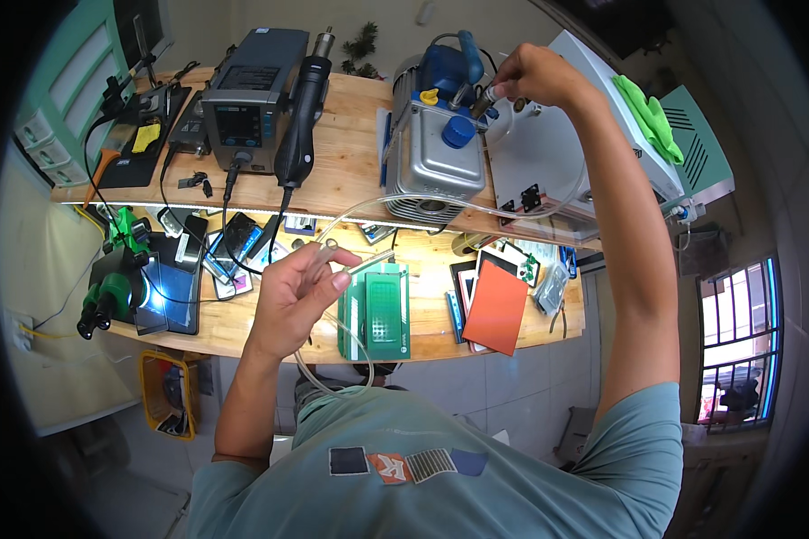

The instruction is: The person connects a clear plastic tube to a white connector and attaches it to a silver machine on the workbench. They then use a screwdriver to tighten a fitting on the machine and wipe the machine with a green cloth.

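My left hand (298, 301) is closed around a clear flexible tube (370, 262), and its end sticks out to the right past the thumb. The rest of the tube loops below the hand and arcs over toward the shelf. My right hand (541, 75) reaches up and pinches a metal fitting (484, 104) at the top right of a vacuum pump (436, 171). The pump has a silver body and a blue screw cap (458, 132). The fingers partly hide the fitting, so its exact join to the pump does not show.
On the shelf stand a dark soldering station (259, 99), a hot-air gun (304, 126) and a white machine (557, 135) with a green cloth (649, 119). Below lie a green mat (375, 314), an orange-red sheet (496, 307) and several phones. A green microscope (108, 301) is at left.
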A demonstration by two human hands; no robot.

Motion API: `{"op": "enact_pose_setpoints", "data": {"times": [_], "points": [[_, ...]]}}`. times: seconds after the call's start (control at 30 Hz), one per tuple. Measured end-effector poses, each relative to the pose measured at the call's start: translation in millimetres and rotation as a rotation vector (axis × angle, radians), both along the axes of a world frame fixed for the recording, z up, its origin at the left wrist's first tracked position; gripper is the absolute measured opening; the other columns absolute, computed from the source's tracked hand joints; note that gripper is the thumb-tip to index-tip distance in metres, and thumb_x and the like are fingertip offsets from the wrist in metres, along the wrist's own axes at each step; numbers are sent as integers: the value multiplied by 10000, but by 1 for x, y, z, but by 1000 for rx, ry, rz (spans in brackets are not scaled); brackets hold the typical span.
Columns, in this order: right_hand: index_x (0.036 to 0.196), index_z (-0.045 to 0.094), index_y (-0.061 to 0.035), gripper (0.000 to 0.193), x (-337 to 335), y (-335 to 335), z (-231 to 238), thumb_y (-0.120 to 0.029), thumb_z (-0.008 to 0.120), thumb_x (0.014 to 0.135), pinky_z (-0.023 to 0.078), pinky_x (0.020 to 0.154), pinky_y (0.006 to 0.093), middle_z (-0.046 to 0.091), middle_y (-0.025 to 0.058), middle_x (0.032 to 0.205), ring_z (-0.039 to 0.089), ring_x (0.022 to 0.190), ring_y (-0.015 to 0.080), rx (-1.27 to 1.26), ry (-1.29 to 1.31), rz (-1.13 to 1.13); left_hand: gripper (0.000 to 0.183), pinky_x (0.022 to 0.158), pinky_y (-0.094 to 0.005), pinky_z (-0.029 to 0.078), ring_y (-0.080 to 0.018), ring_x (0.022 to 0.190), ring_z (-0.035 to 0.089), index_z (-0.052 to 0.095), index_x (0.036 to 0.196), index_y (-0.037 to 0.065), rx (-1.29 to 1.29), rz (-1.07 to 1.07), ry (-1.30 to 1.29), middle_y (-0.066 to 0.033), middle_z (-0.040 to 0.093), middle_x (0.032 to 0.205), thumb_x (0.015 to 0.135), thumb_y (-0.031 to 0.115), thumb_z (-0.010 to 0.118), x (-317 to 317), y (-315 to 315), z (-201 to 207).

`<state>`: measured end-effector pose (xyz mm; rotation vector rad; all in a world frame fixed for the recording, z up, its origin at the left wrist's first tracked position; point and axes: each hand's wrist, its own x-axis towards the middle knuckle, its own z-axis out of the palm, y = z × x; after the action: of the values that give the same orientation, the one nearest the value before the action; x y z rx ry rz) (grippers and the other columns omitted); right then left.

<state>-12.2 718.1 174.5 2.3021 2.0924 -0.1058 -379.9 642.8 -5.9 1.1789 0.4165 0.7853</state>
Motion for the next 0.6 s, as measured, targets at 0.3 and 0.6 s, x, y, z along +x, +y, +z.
{"op": "enact_pose_setpoints", "data": {"times": [0.3, 0.6], "points": [[896, 762, -41, 186, -4, 19, 5, -103, 738, 723, 536, 689, 351, 729, 109, 796, 696, 736, 230, -105, -168, 49, 254, 704, -210, 427, -44, 803, 527, 592, 1098, -67, 11, -62, 30, -48, 619, 946, 931, 120, 633, 2, 0, 1], [911, 759, -32, 196, -11, 12, 9, -113, 742, 734, 528, 699, 349, 724, 121, 780, 695, 750, 236, -104, -165, 33, 369, 436, -180, 215, -34, 554, 340, 550, 1176, -19, -46, -100, -55, 26, 449, 673, 1007, 293, 449, -2, 3, 0]]}}
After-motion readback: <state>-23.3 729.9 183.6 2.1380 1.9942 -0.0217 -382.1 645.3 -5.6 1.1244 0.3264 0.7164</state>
